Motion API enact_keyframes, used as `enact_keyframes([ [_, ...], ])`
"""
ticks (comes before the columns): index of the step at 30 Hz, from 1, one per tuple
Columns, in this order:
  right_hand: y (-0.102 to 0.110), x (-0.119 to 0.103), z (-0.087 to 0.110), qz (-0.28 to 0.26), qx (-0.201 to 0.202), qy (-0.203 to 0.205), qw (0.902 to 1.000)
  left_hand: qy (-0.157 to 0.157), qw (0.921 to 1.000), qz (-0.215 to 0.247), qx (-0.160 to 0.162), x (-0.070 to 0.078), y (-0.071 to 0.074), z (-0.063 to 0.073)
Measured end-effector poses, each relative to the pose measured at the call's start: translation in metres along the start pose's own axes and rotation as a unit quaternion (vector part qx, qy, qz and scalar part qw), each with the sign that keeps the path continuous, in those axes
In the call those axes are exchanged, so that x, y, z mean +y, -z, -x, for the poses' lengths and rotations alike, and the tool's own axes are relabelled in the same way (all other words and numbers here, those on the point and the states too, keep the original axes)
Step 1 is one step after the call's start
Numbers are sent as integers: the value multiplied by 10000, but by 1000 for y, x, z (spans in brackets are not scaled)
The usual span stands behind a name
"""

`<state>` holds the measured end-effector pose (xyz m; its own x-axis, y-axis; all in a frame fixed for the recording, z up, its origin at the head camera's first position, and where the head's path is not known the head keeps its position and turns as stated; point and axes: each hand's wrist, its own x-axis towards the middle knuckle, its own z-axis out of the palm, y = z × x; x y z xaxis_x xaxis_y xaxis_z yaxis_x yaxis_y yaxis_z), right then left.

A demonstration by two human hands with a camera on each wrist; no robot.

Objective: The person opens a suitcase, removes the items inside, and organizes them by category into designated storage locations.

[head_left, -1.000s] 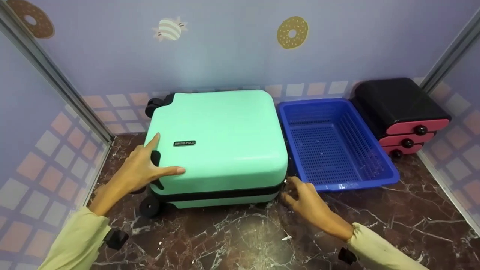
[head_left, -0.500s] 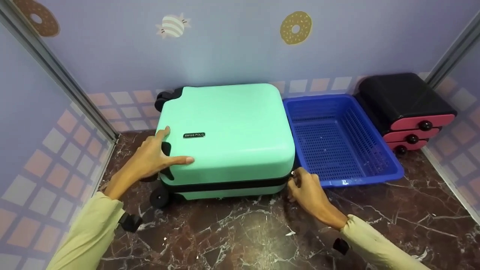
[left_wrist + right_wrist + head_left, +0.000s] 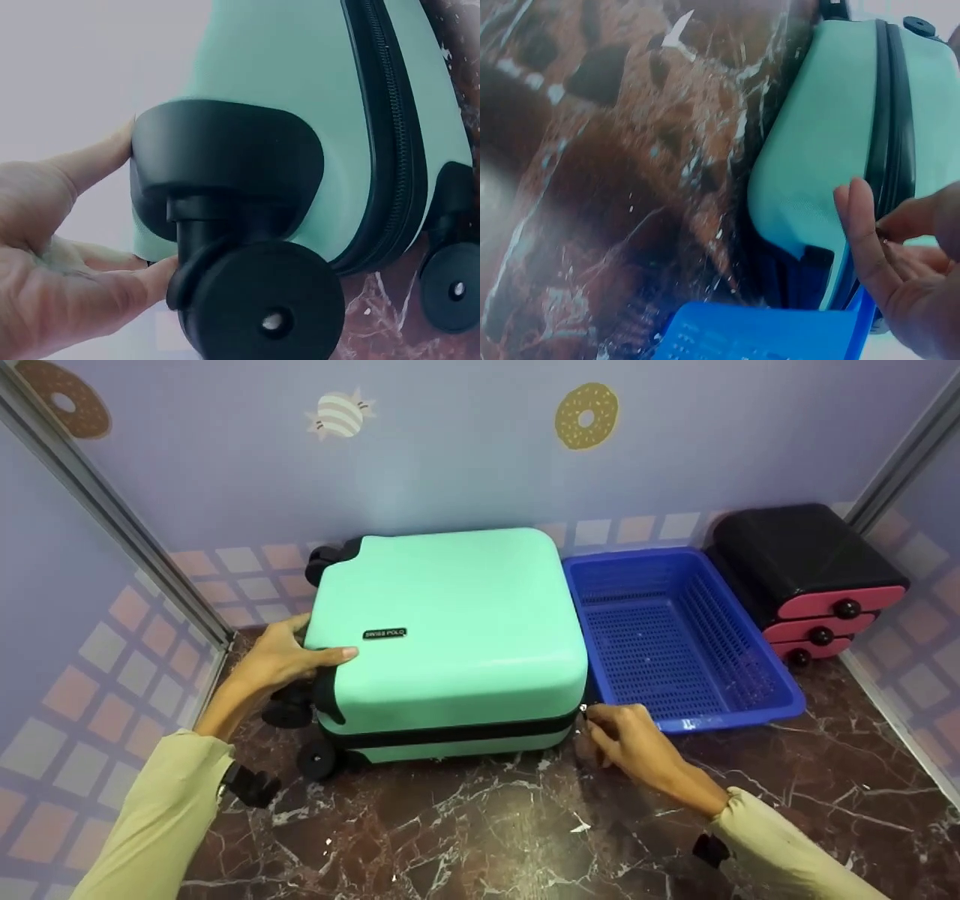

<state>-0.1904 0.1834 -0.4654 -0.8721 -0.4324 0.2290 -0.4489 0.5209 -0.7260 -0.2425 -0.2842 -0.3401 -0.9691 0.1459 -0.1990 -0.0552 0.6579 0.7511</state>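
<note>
1. mint-green hard-shell suitcase (image 3: pixel 450 607): one, lying flat in the centre of the frame; black "swiss polo" label (image 3: pixel 385 634) on its lid; lid down.
2. black wheels (image 3: pixel 316 759): on the suitcase's end at centre left; one shown large in the left wrist view.
3. zipper (image 3: pixel 457 733): black band along the suitcase's near side.
4. left hand (image 3: pixel 281 656): at the suitcase's wheeled end, left of centre; thumb extended on the lid, fingers relaxed and resting against the edge.
5. right hand (image 3: pixel 630 739): just right of the suitcase's near right corner; fingers pinching the zipper pull (image 3: pixel 584 709), mostly hidden by them.
6. blue perforated plastic basket (image 3: pixel 735 724): right of centre, just beside the suitcase.
7. black drawer unit (image 3: pixel 810 555): far right, just beside the basket; three red fronts, round black knobs.
8. table (image 3: pixel 480 840): dark brown marbled top, bearing all the above.
9. lilac wall (image 3: pixel 465 457): top of the frame; doughnut and sweet prints.
</note>
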Motion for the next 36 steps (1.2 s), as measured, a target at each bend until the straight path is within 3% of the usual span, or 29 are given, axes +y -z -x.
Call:
enact_keyframes([
  [6, 5, 7, 2, -141, -306, 344, 9988, -82, 9999, 79, 86, 5, -3, -3],
  [9, 2, 8, 5, -236, -445, 420, 9979, 23, 9996, 258, 112, 4, -6, -4],
  [17, -35, -15, -9, -1101, -985, 250, 9887, 398, 9991, -61, -148, 6, 2, -6],
  [21, -54, -26, -20, -1688, -1182, 84, 9785, 549, 9981, -127, -257, 2, 12, -11],
  [28, -68, -37, -31, -2617, -1531, -480, 9517, 1046, 9889, 997, -345, -4, 13, -16],
  [33, -74, -42, -37, -2998, -1724, -623, 9362, 948, 9919, 744, -405, -2, 15, -16],
  [36, -83, -47, -40, -3045, -1784, -562, 9340, 871, 9922, 775, -440, -4, 15, -15],
])
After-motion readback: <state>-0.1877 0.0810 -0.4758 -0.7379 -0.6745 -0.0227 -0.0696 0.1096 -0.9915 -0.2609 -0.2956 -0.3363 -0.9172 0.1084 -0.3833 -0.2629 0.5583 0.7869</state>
